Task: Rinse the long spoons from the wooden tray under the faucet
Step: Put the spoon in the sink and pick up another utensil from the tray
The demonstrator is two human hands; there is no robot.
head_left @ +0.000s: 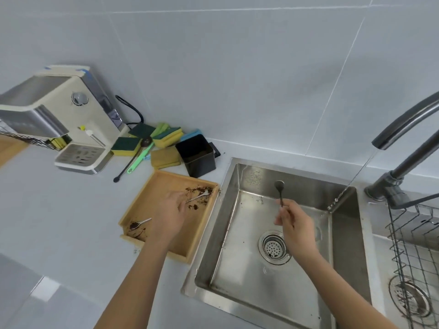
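My right hand [295, 227] holds a long dark spoon [279, 189] upright over the steel sink [228, 210], bowl end up, left of the water stream. The dark faucet [403, 122] at the right runs a thin stream into the sink's far right corner. My left hand [169, 214] is over the wooden tray [140, 205] and pinches the handle end of a silver long spoon [199, 196] lying among brown coffee grounds. Another silver spoon [140, 223] with grounds in its bowl lies at the tray's near left.
A black bin [197, 156] stands behind the tray. Sponges [166, 137], a black long spoon [130, 160] and a green brush lie by a cream coffee machine [59, 119]. A wire dish rack [415, 245] sits at the right over a second basin.
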